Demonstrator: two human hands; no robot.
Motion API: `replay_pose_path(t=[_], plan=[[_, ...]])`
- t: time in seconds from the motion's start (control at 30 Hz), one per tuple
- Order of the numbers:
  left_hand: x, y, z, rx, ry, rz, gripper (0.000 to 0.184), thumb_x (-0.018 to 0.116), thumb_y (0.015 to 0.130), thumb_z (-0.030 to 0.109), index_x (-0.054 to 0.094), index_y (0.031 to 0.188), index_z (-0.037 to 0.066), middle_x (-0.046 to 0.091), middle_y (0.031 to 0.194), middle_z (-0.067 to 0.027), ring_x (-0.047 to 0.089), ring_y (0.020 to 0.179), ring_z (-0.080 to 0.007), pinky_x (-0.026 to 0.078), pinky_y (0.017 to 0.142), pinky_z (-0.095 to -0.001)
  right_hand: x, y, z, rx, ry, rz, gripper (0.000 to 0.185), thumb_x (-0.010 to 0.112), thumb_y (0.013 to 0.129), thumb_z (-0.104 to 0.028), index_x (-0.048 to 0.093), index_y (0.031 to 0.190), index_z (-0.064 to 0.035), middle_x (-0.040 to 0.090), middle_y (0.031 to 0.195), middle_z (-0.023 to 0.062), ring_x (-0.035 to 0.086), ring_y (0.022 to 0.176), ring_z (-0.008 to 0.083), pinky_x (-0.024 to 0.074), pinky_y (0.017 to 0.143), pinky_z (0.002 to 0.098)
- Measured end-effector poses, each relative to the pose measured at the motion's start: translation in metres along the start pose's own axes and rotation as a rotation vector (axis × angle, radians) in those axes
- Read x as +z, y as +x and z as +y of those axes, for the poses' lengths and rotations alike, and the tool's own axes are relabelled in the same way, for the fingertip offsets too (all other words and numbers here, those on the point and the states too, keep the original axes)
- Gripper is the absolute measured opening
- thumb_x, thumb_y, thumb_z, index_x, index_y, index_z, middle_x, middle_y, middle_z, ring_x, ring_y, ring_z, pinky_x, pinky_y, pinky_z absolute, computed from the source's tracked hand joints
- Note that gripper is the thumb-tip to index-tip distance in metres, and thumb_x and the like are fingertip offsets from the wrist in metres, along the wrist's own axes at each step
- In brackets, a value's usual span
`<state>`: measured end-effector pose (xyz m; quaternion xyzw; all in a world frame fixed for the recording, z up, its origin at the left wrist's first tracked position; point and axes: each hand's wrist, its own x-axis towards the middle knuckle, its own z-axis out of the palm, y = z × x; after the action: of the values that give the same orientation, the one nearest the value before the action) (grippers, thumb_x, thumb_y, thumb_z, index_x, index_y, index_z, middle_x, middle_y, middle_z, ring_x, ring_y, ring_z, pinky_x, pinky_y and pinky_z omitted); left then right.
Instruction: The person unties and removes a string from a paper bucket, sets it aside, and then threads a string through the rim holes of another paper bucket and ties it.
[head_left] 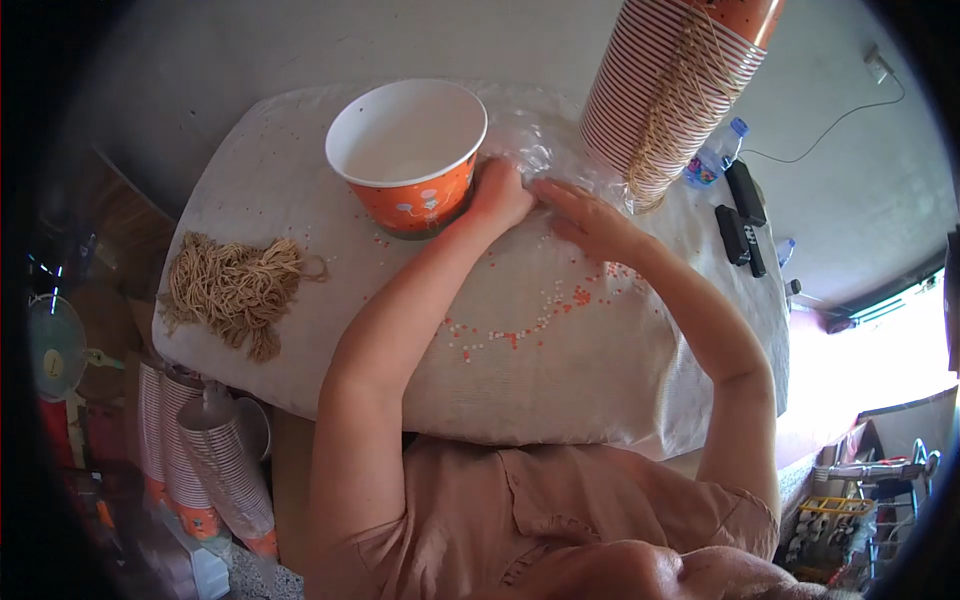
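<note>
My left hand (503,193) is closed on a crumpled clear plastic bag (535,150), just right of a large paper bucket (425,200). The bucket is orange with a printed pattern and a white inside, and it stands upright. My right hand (590,222) lies beside the left one, its fingers stretched out toward the plastic and nothing visibly gripped. Part of the bag is hidden behind both hands. Small orange and white dots (515,335) are scattered on the cloth below my hands.
A tall stack of paper buckets (650,100) with twine on its side stands at right. Beyond it are a water bottle (715,155) and black boxes (735,235). A bundle of twine (235,290) lies left on the cloth-covered table (480,400). More bucket stacks (225,460) stand lower left.
</note>
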<state>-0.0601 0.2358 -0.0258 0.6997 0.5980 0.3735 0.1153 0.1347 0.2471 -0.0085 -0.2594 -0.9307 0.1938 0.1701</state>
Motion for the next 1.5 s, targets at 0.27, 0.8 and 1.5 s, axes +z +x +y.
replay_pose_path(t=[0.27,0.8,1.5], plan=[[-0.058,-0.043,0.084,0.299,0.299,-0.019,0.043,0.068,0.080,0.019,0.056,0.117,0.001,0.056,0.122,-0.0160,0.059,0.107,-0.0312,0.049,0.087,-0.0425,0.019,0.041,0.010,0.192,-0.243,0.011,0.050,0.062,0.083,-0.028,0.050,0.128,-0.0089,0.049,0.132,0.0163,0.041,0.131,0.0322,0.0325,0.107,0.0489],[-0.045,-0.057,0.059,0.117,-0.050,-0.133,0.059,0.063,0.088,0.021,0.037,0.139,0.005,0.044,0.138,-0.0204,0.046,0.125,-0.0365,0.041,0.104,-0.0415,0.012,0.117,0.008,0.539,-0.546,0.078,0.048,0.059,0.085,-0.021,0.043,0.129,-0.0068,0.044,0.132,0.0214,0.055,0.115,0.0381,0.0489,0.090,0.0471],[-0.120,-0.133,0.021,0.233,-0.089,-0.083,0.038,0.069,0.081,0.012,0.059,0.117,0.003,0.056,0.118,-0.0135,0.056,0.111,-0.0309,0.047,0.094,-0.0399,0.005,0.247,0.124,0.754,-0.361,0.048,0.056,0.040,0.088,-0.038,0.046,0.137,-0.0123,0.040,0.148,0.0111,0.033,0.137,0.0383,0.0214,0.107,0.0634]])
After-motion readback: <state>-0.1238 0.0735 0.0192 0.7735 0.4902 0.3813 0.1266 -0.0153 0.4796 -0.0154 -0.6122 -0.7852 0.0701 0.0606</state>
